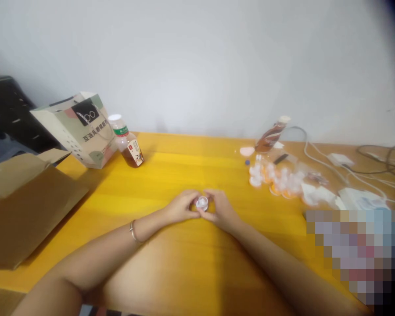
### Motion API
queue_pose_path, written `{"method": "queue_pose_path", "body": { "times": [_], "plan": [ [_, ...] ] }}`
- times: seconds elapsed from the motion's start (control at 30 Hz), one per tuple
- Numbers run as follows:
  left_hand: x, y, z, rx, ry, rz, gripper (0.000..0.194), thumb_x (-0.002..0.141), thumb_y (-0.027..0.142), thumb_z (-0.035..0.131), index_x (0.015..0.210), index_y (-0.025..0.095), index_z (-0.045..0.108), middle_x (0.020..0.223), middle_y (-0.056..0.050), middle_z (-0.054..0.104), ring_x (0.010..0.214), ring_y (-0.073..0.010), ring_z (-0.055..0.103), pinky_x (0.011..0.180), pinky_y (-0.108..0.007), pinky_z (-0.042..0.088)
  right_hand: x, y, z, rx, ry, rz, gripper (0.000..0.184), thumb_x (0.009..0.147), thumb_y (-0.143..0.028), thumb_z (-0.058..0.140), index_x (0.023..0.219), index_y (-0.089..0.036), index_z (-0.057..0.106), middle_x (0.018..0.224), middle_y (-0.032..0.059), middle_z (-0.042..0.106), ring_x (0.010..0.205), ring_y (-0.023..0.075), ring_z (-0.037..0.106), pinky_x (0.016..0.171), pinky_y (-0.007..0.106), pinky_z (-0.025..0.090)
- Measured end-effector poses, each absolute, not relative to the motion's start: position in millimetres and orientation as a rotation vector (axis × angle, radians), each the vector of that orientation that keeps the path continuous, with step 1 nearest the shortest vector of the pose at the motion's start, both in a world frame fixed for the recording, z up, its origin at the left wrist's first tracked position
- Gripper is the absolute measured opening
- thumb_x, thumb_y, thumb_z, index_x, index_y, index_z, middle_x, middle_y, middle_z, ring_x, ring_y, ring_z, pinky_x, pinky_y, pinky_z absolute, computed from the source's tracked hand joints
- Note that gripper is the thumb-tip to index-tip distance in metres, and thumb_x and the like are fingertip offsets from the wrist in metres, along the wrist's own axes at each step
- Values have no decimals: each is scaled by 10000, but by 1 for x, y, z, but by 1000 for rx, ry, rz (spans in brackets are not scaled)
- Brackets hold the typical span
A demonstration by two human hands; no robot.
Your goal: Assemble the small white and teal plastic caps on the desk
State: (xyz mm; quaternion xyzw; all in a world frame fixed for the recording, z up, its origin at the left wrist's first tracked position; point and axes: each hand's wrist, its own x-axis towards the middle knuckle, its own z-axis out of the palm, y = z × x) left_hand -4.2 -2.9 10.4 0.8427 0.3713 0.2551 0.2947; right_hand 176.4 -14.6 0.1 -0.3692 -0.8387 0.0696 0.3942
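A small round, clear-and-whitish container [202,203] sits between my two hands, just above or on the yellow tabletop [184,166]. My left hand [184,205], with a bracelet on its wrist, curls its thumb and fingers against the container's left side. From the other side, my right hand [221,210] has its thumb at the near rim and its fingers bent around the far right. Both hands are closed about this one piece. What is inside the container is too small to make out.
On the left are an open cardboard box [36,210], a paper bag [85,131] and a drink bottle [128,142]. Another bottle [272,135] leans at the back right, near a blurred cluster of small clear containers [279,177], a white adapter [339,159] and cables.
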Motion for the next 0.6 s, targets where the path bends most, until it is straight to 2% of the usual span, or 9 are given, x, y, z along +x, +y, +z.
{"method": "queue_pose_path", "body": {
  "times": [0.13,0.27,0.4,0.5,0.6],
  "plan": [
    [-4,-2,9,2259,988,695,200,702,298,617,825,172,523,753,6,511,709,-132,463,667,-239,365,176,-14,-2,-875,-2152,204,482,723,-220,550,1161,-196,351,1052,109,523,1000,257,515,838,421,439],
    [-4,-2,10,2259,985,682,202,689,274,623,832,171,522,775,-3,521,731,-140,471,681,-246,370,176,-12,-7,-964,-2086,240,439,738,-278,579,1117,-195,375,943,88,539,881,243,552,762,407,478],
    [-4,-3,11,2243,994,679,191,703,290,607,830,173,524,764,-3,523,713,-137,468,670,-245,371,175,-13,-7,-890,-2125,232,449,731,-227,546,1134,-193,353,1017,109,516,958,257,525,808,425,459],
    [-4,-4,11,2248,989,681,199,700,284,611,843,173,530,770,-3,524,719,-138,470,673,-246,369,175,-14,-5,-932,-2107,233,447,733,-245,549,1131,-196,351,984,95,523,894,244,540,768,418,468],
    [-5,-3,10,2265,987,681,195,707,293,606,834,169,524,758,-3,516,704,-135,464,660,-244,364,176,-14,-3,-924,-2108,236,479,717,-240,559,1141,-184,343,1007,104,517,915,246,532,785,419,457]
  ]
}}
